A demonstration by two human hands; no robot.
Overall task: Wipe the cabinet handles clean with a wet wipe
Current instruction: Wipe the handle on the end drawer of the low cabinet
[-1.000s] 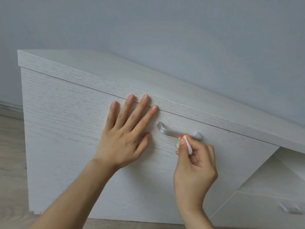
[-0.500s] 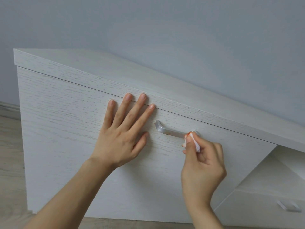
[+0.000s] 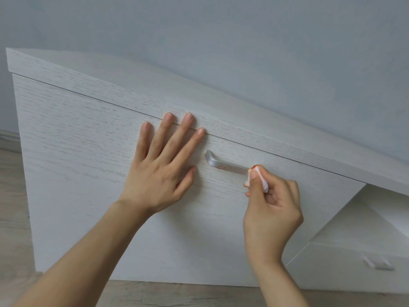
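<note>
A silver bar handle (image 3: 223,164) sits on the white wood-grain cabinet front (image 3: 88,156), with faint reddish smears on its middle. My right hand (image 3: 272,209) pinches a small folded wet wipe (image 3: 257,177), stained orange-red at the tip, against the handle's right end, which it hides. My left hand (image 3: 161,169) lies flat with fingers spread on the cabinet front, just left of the handle, touching nothing else.
A lower white drawer with a second silver handle (image 3: 378,263) shows at the bottom right, under an open shelf (image 3: 363,220). Pale wooden floor (image 3: 13,218) runs along the left and bottom. A blue-grey wall (image 3: 243,52) stands behind the cabinet.
My right hand has slid the wipe rightward along the handle, from its middle to its right end, uncovering more of the bar. My left hand stays pressed flat in place.
</note>
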